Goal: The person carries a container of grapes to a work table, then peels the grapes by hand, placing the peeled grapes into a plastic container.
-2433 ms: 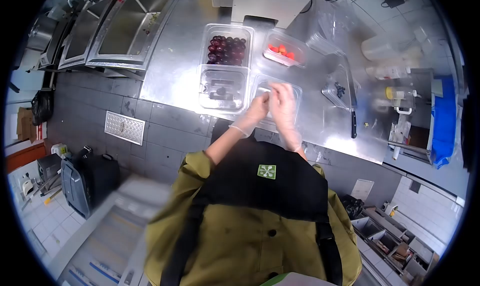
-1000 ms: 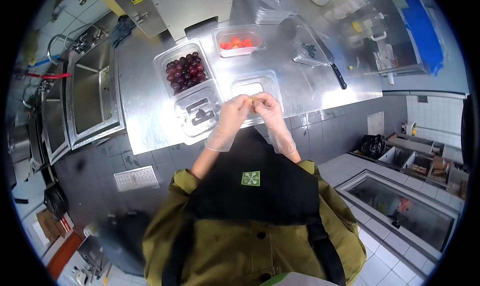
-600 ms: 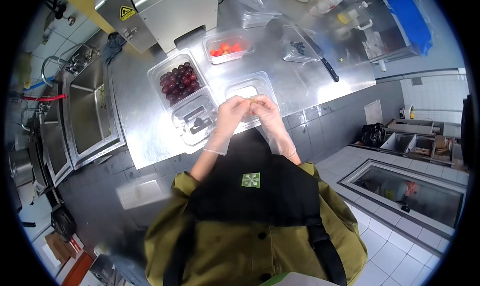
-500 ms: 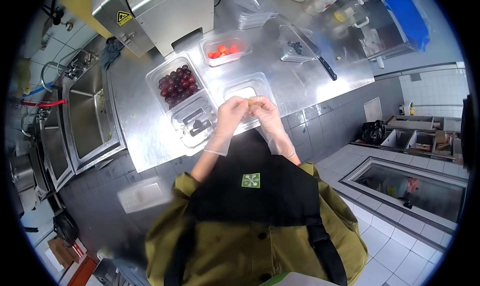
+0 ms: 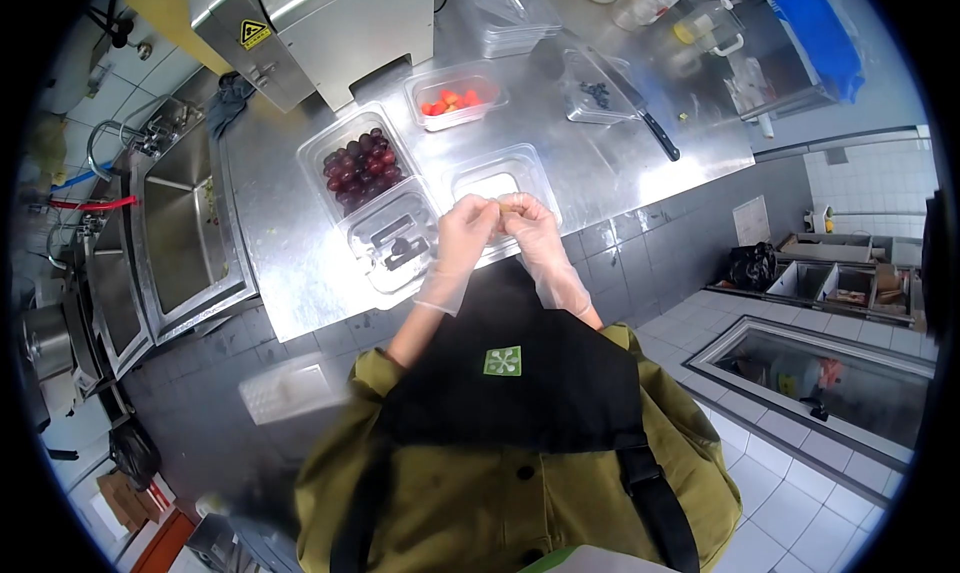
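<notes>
My left hand [image 5: 467, 236] and my right hand [image 5: 533, 228], both in clear gloves, meet with fingertips pinched together. Between them is a small yellowish piece [image 5: 506, 209], mostly covered by the fingers, so its kind is unclear. Just beyond and partly under the hands sits a clear plastic container [image 5: 535, 168] with a whitish bottom. To its left stands a clear tub [image 5: 312, 158] of dark red grapes [image 5: 358, 171]. A clear lid [image 5: 395, 241] with a recessed handle lies over the near part of that tub, beside my left hand.
Farther back are a small container of cut red fruit [image 5: 450, 103], a container with dark blue berries [image 5: 596, 95], and a black-handled knife [image 5: 657, 133] resting across its edge. A steel machine [image 5: 350, 33] stands at the back left; sinks [image 5: 180, 233] are at the left.
The view has shifted slightly, so the counter items sit a little farther right. My hands stay pinched together at nearly the same place over the container.
</notes>
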Motion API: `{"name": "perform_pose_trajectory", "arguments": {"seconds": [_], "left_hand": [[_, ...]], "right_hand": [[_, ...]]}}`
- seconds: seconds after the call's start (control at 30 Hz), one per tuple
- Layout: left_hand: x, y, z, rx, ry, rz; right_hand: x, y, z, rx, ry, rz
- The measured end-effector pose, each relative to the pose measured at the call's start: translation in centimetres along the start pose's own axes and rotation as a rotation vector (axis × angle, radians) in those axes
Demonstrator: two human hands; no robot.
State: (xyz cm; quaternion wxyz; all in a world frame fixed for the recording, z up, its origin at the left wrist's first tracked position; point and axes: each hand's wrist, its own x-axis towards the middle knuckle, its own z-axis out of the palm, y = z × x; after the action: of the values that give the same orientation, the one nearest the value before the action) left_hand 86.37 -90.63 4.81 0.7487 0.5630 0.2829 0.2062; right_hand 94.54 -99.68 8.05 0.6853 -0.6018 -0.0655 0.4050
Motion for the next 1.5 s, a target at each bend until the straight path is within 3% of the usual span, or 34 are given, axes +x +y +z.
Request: {"name": "perform_pose_trajectory", "arguments": {"seconds": [0.1, 0.2, 0.3, 0.4, 0.7, 0.8, 0.9, 1.0, 1.1, 1.3, 1.4, 1.5], "left_hand": [[0.0, 0.5, 0.0, 0.084, 0.03, 0.006], [-0.5, 1.2, 0.2, 0.077, 0.097, 0.164], [-1.0, 2.1, 0.2, 0.327, 0.105, 0.494], [-1.3, 3.1, 0.4, 0.387, 0.068, 0.544], [0.1, 1.2, -1.1, 0.353, 0.098, 0.482], [-0.6, 2.3, -4.0, 0.67, 0.209, 0.336], [-1.5, 2.1, -7.1, 0.922, 0.347, 0.385], [-2.7, 2.2, -8.8, 1.119, 0.32, 0.261], [-2.9, 0.8, -9.8, 1.119, 0.31, 0.254], [-3.4, 1.9, -10.1, 1.131, 0.335, 0.326], [-2.1, 2.9, -10.8, 1.036, 0.439, 0.304], [1.6, 4.0, -13.5, 1.01, 0.466, 0.229]], "right_hand": [[0.2, 0.5, -0.3, 0.013, -0.003, -0.009], [0.6, 0.6, -0.5, 0.005, -0.01, -0.009], [0.8, 0.8, -0.5, 0.049, -0.032, -0.055], [0.4, 0.6, -0.4, -0.011, 0.004, -0.058], [0.0, -0.2, -0.5, 0.03, -0.11, 0.017], [-0.2, -0.3, -0.8, 0.157, -0.122, 0.114], [-0.5, -1.0, -0.9, 0.164, -0.125, 0.137], [0.2, 0.3, -2.0, 0.246, -0.088, 0.133], [0.9, 1.2, -2.3, 0.136, 0.042, 0.105], [2.2, 3.6, -3.5, -0.461, 0.274, -0.207], [2.1, 2.6, -3.6, -0.829, 0.293, -0.418], [2.0, 2.2, -3.5, -0.844, 0.258, -0.458]]}}
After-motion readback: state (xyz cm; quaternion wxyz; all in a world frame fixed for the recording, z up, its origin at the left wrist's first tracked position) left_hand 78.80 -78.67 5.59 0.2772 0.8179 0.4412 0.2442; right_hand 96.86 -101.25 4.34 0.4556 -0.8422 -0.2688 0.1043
